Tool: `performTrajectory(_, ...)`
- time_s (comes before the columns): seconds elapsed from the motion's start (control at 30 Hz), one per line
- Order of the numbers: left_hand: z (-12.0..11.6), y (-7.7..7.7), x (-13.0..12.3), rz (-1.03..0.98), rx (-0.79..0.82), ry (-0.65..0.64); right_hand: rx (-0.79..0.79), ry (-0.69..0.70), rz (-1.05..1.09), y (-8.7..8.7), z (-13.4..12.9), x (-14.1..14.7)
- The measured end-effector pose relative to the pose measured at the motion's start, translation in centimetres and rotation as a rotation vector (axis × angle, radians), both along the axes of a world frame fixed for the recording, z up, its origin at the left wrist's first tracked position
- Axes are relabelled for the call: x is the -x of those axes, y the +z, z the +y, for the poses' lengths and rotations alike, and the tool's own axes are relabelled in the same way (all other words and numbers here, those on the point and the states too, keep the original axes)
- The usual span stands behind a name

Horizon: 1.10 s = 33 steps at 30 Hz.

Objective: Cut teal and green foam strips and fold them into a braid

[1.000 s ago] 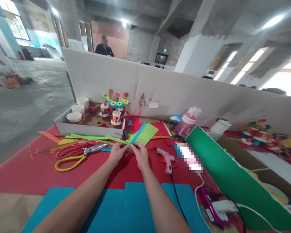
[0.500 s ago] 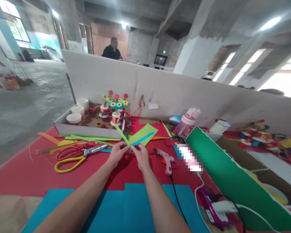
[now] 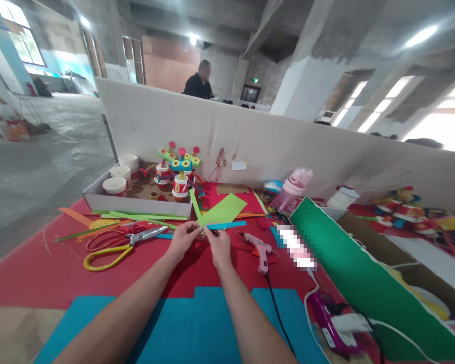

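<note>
My left hand (image 3: 185,239) pinches the lower end of a narrow green paper strip (image 3: 195,205), which points up and away from me. Close against it, my right hand (image 3: 219,243) pinches a blue paper strip (image 3: 227,224) that sticks out to the right. The two strips meet at my fingertips, where the exact overlap is hidden. Behind them lies a wider light green sheet (image 3: 226,208). A pink glue gun (image 3: 263,253) rests just right of my right hand. Scissors (image 3: 117,242) with red and yellow handles lie open to the left of my left hand.
A shallow box (image 3: 136,206) at the back left holds paper cups (image 3: 115,186) and cup figures with paper-spring arms (image 3: 181,182). Blue sheets (image 3: 174,323) cover the near edge. On the right stand a pink bottle (image 3: 291,189), a green panel (image 3: 349,268) and a purple power strip (image 3: 331,323).
The blue strip has swung clockwise to lie nearly level, and the green strip has turned more upright. Both hands stay together. A person beyond the partition has moved right.
</note>
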<state>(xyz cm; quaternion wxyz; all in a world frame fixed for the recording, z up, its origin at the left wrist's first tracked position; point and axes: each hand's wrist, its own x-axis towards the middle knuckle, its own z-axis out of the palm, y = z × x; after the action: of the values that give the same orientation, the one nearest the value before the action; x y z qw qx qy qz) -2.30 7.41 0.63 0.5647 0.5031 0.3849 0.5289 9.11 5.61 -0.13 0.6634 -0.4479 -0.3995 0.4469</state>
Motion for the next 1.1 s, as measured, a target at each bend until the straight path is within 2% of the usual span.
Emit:
performTrajectory(0.17,0.0,0.0,0.0,-0.033,0.024,-0.003,0.018,0.019,0.013,0.3,-0.1,0.1)
performTrajectory(0.3,0.0,0.2,0.1,-0.067,0.024,0.004,0.036,0.140,0.201,0.4,0.0,-0.2)
performTrajectory(0.47,-0.3,0.6,0.1,-0.072,0.031,-0.009,0.086,0.201,0.350,0.4,0.1,-0.3)
performTrajectory(0.8,-0.4,0.6,0.1,-0.064,0.053,0.009,0.091,0.209,0.323,-0.2,0.2,0.0)
performTrajectory(1.1,-0.1,-0.7,0.2,-0.148,0.042,-0.064,0.098,0.186,0.194,0.3,-0.2,0.1)
